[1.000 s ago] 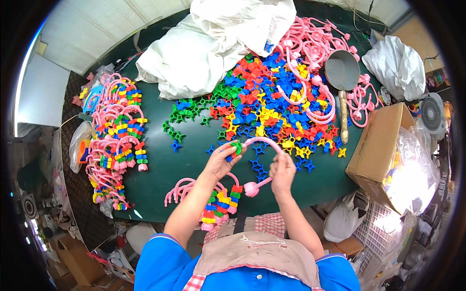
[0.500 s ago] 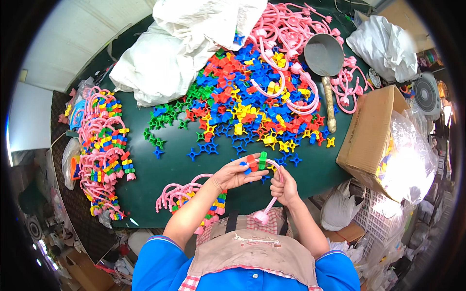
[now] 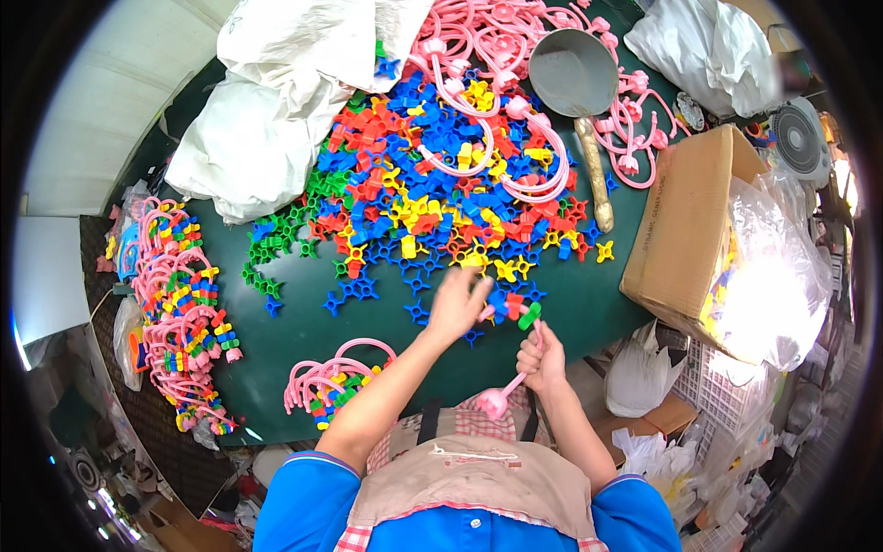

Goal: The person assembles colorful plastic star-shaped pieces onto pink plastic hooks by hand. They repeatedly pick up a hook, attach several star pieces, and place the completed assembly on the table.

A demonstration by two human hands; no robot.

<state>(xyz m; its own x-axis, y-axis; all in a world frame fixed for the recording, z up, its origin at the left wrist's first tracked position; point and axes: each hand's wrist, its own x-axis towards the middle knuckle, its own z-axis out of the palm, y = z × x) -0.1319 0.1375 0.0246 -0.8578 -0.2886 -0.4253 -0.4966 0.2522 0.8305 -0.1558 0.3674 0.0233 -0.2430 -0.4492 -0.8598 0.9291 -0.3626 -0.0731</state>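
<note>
My right hand [image 3: 541, 357] is closed around a pink plastic tube [image 3: 521, 378], its pink flower-shaped end [image 3: 493, 403] hanging near my apron. Threaded along the tube's upper part are a green star-shaped piece [image 3: 529, 316], a red one [image 3: 513, 304] and a blue one [image 3: 498, 303]. My left hand [image 3: 456, 306] reaches to the near edge of the pile of coloured star-shaped pieces [image 3: 432, 193], fingers apart, by a yellow piece [image 3: 474, 260]. The tube's free tip lies just right of that hand.
Finished-looking pink tubes with coloured pieces lie in a small bunch [image 3: 336, 382] and a long stack [image 3: 175, 317] at left. A metal scoop [image 3: 574, 74], loose pink tubes [image 3: 478, 37], white sacks [image 3: 248, 138] and a cardboard box [image 3: 681, 235] surround the pile on the green table [image 3: 276, 340].
My left hand has let go of the threaded pieces and moved up to the pile. My right hand keeps hold of the tube. The view has shifted, so the table appears further left.
</note>
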